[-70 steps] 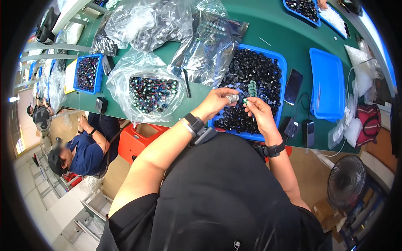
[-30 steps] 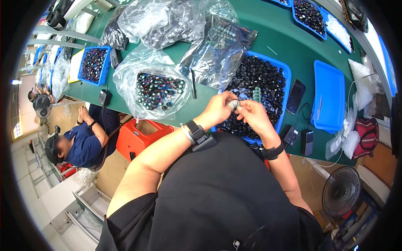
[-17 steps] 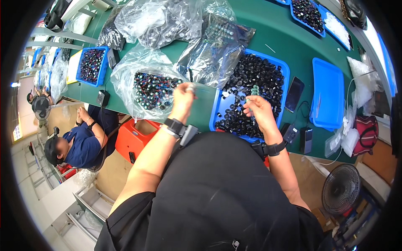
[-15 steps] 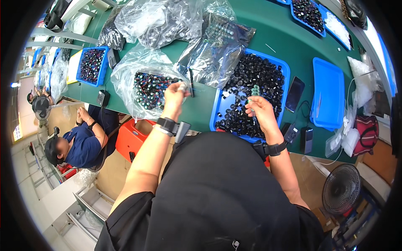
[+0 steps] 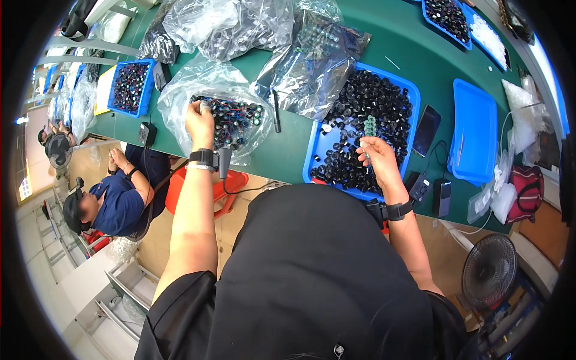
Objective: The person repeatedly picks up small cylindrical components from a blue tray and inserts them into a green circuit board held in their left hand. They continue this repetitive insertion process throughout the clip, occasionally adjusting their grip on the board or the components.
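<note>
The left hand (image 5: 200, 124) has swung to the wired parts (image 5: 240, 123), upper left; its hold is unclear. Right of centre, the right hand (image 5: 379, 158) pinches a small green piece (image 5: 367, 155), likely light, stiff; grip its edges.

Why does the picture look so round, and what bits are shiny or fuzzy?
In the head view, a wide fisheye lens makes a round picture with black corners; in the head view, light glints off the clear plastic bag and the dark silvery bag; in the head view, the faraway standing fan looks softer than the left hand.
</note>
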`<move>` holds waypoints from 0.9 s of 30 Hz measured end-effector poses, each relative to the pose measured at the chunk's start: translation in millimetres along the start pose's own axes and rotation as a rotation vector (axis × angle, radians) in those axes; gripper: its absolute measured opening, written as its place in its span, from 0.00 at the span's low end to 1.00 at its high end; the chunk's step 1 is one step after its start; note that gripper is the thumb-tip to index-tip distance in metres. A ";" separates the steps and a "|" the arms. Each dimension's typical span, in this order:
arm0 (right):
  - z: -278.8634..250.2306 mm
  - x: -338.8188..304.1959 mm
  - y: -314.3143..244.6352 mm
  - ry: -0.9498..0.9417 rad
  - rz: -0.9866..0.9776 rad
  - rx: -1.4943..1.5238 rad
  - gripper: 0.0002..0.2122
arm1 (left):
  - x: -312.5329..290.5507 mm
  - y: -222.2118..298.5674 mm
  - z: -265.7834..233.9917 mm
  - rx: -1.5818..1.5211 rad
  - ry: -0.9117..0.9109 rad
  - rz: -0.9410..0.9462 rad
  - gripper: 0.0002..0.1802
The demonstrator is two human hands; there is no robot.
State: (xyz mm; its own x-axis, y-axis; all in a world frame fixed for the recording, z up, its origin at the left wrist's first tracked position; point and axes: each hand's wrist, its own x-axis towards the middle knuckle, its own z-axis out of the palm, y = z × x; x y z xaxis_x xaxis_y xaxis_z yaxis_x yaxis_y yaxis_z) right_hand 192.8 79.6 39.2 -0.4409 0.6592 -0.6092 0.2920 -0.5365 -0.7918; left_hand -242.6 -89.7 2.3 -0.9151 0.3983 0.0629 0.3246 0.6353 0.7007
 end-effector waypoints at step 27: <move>16.9 -17.4 -6.4 -0.201 -0.090 0.131 0.09 | -165.2 156.2 74.8 -0.796 -1.340 -0.469 0.13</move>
State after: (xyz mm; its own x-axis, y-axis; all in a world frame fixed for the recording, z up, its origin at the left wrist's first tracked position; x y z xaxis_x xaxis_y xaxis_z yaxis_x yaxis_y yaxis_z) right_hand 184.3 62.7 55.7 -0.6241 0.5962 -0.5050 0.1372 -0.5526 -0.8221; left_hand -22.8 -6.7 48.2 0.0981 0.8079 -0.5812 -0.4955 0.5461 0.6754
